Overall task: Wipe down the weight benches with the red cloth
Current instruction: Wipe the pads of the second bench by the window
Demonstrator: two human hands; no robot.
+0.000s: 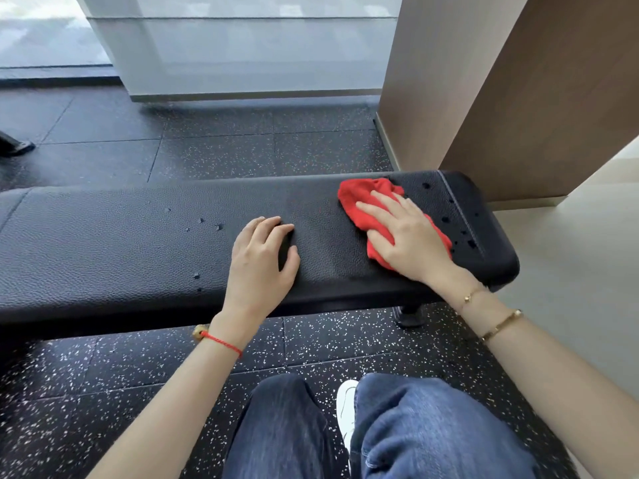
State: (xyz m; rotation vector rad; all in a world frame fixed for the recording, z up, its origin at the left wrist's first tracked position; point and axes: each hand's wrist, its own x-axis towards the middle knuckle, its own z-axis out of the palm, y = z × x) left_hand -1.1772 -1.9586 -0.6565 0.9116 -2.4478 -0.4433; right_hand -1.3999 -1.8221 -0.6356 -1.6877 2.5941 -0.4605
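At the far left edge a dark metal foot (15, 146) of some other equipment rests on the speckled black rubber floor (114, 371). One weight bench (114, 243) is in view, a long black padded top running across the frame, with several small nicks in its cover near the middle and more near the right end.

The left hand (263, 259) rests on the bench pad near its middle, fingers loosely curled with the tips on the surface, grasping nothing. One red string bracelet (221, 342) circles that wrist.

To its right, one red cloth (359, 205) lies crumpled on the bench near the right end. The right hand (408, 236) presses flat on top of it, fingers spread and straight, with cloth showing beyond the fingertips and on both sides of the palm. Two gold bracelets (501, 324) sit on the right forearm.

Below, two legs in blue jeans (425, 430) and one white shoe (346, 406) show. One bench foot (409, 316) stands under the right end, and one brown panelled column (511, 88) rises behind.
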